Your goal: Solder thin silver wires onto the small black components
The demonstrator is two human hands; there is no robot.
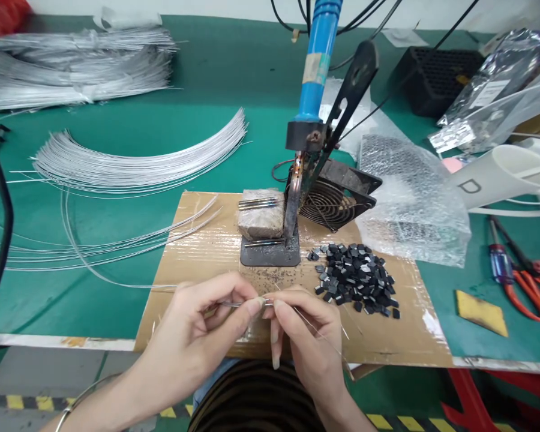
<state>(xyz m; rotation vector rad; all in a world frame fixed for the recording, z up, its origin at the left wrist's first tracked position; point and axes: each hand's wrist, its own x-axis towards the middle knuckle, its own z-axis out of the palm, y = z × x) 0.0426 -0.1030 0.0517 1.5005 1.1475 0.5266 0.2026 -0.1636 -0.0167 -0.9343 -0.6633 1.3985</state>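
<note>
The left forearm enters from the lower left and angles up and inward, with a bracelet (65, 414) at the wrist. The right forearm rises from the bottom edge and leans inward. Both hands meet fingertip to fingertip above the near part of the cardboard sheet (400, 342), palms turned inward.

Left hand (202, 336): thumb and index finger are closed in a narrow pinch on a thin wire (269, 301); the remaining fingers curl beneath. Right hand (308, 327): thumb and index finger are likewise pinched on the thin wire; at least one other finger points downward, clear of the grip.

The thin wire lies between the two sets of fingertips, where only a short length is exposed. Whether both hands grip one strand or two cannot be told, since the fingers cover the contact. A white strand (155, 286) reaches the left hand from its outer side. Fine strands extend from the right hand toward the lower right.

Directly beyond the hands stands a dark base plate (270, 257) bearing a wrapped block (261, 222); the blue-handled soldering iron (317, 72) is above it, tip down. A pile of small black pieces (360, 279) sits near the right hand, beyond and outward. A curved wire bundle (148, 162) lies beyond the left hand, well apart.
</note>
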